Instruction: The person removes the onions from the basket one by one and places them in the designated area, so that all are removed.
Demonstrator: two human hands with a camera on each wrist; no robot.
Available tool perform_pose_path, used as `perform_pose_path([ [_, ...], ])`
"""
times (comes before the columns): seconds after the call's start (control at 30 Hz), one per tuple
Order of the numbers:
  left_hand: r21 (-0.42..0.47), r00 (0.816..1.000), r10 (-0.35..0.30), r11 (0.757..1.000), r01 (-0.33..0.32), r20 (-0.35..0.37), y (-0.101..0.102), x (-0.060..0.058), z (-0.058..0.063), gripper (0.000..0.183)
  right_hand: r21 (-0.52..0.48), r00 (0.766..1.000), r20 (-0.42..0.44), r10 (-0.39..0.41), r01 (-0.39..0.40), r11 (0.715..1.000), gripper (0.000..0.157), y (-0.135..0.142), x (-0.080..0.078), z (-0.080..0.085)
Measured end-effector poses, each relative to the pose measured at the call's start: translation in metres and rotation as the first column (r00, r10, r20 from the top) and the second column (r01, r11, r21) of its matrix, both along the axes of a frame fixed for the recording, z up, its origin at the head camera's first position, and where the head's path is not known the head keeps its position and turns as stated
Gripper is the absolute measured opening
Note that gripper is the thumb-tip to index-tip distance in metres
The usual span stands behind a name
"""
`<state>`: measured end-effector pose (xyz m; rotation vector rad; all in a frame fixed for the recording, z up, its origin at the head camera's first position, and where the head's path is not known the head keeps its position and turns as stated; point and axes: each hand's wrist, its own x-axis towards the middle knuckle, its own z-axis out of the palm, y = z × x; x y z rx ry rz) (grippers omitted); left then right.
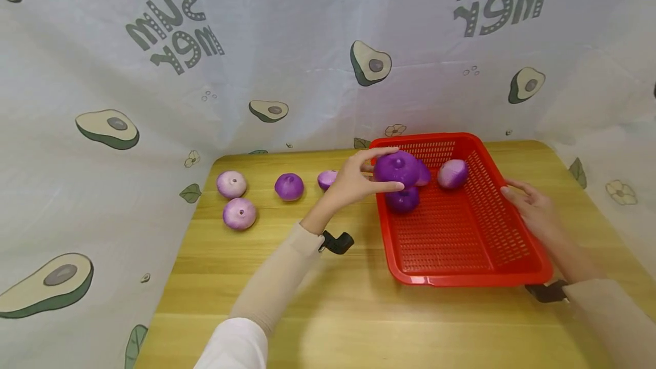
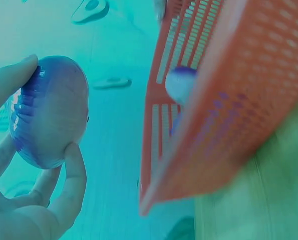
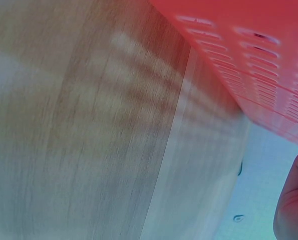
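**Three onions in the basket, one in hand, four on the tabletop**

A purple onion is held above the far left corner of the red basket. The left hand's thumb and fingers are spread around its sides, only as wide as the onion, pinching it. Inside the basket lie two purple pieces by the left wall and a pale one nearer the far right corner. The right hand grips the right rim, its fingers partly hidden. Outside, a purple onion and a half-hidden piece lie near the tabletop's far edge; two pale onions lie by its left edge. The loading looks roughly half done, with these four outside.
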<state>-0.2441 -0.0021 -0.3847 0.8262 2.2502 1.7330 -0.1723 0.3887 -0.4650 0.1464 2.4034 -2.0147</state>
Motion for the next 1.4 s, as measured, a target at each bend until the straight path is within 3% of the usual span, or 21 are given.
perform_pose_path([
  [0.3, -0.004, 0.988, 0.154, 0.988, -0.154, -0.021, -0.056, 0.014, -0.020, 0.063, 0.063, 1.000, 0.001, -0.006, 0.006, 0.998, 0.026, 0.000, 0.001, 0.003],
  [0.47, 0.003, 0.965, 0.261, 0.965, -0.261, 0.013, -0.087, 0.026, -0.036, 0.062, 0.027, 1.000, 0.007, 0.004, -0.004, 1.000, 0.027, -0.002, 0.002, 0.004],
  [0.7, -0.018, 0.886, 0.459, 0.888, -0.459, 0.066, -0.123, 0.045, -0.056, 0.063, 0.014, 1.000, 0.005, 0.015, -0.015, 1.000, 0.029, 0.000, 0.002, 0.002],
  [0.8, -0.029, 0.851, 0.518, 0.855, -0.518, 0.081, -0.134, 0.051, -0.064, 0.064, -0.047, 1.000, -0.001, 0.021, -0.021, 0.999, 0.029, 0.000, 0.002, 0.002],
  [1.0, -0.076, 0.786, 0.617, 0.786, -0.614, 0.034, -0.146, 0.058, -0.080, 0.065, -0.124, 1.000, 0.001, 0.027, -0.027, 0.992, 0.028, 0.000, 0.002, 0.003],
  [1.23, -0.143, 0.719, 0.692, 0.706, -0.693, -0.068, -0.151, 0.062, -0.099, 0.063, 0.022, 1.000, 0.014, 0.004, -0.004, 1.000, 0.029, -0.001, 0.001, 0.004],
  [1.4, -0.180, 0.699, 0.711, 0.680, -0.711, -0.074, -0.154, 0.062, -0.110, 0.063, 0.090, 1.000, 0.009, -0.007, 0.006, 0.996, 0.030, 0.000, -0.001, 0.004],
])
